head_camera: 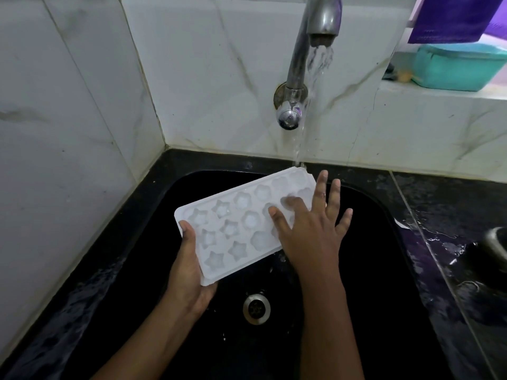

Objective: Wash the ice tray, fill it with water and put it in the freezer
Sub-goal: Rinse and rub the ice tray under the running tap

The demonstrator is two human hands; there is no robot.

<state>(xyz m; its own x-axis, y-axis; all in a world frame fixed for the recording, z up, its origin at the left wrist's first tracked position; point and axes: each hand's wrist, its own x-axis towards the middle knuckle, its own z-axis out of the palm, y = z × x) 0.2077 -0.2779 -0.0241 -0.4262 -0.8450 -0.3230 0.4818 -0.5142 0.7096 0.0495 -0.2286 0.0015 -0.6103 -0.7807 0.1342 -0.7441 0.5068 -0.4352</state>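
Note:
A white ice tray (236,223) with star and flower shaped cups is held tilted over the black sink (384,270). My left hand (189,272) grips its near left end, thumb on the rim. My right hand (310,223) lies flat on the tray's right half with fingers spread, one finger blurred over a cup. Water runs from the metal tap (315,37) and lands at the tray's far right corner.
The sink drain (256,308) sits below the tray. Wet black counter (452,242) surrounds the sink, with a dark vessel (496,242) at the right edge. A teal tub (461,67) stands on the ledge at back right. White marble-look tiles form the corner walls.

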